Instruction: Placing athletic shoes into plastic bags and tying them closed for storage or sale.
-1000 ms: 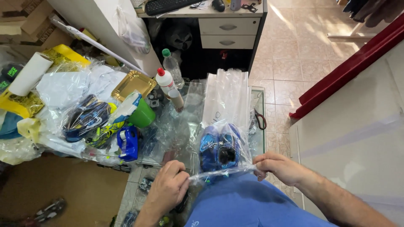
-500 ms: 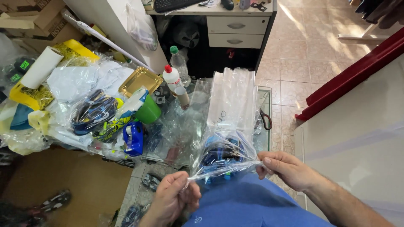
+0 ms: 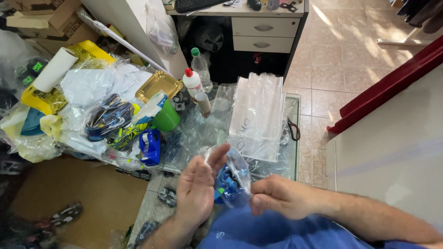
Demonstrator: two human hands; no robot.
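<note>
The small clear bag [image 3: 233, 177] of blue items sits bunched between both hands above the lap, its neck pinched shut in the right hand [image 3: 277, 198] grip while the left hand [image 3: 198, 186], fingers extended, presses flat against its side to steady it, just before the glass table [image 3: 290, 159] stacked with flat clear bags [image 3: 258, 115].

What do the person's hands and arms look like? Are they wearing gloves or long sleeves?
No gloves: the left hand and right hand are both bare, with no rings or watch in view. The forearms are bare too, and the right one is hairy. No sleeves reach the wrists. A blue garment shows at the bottom.
</note>
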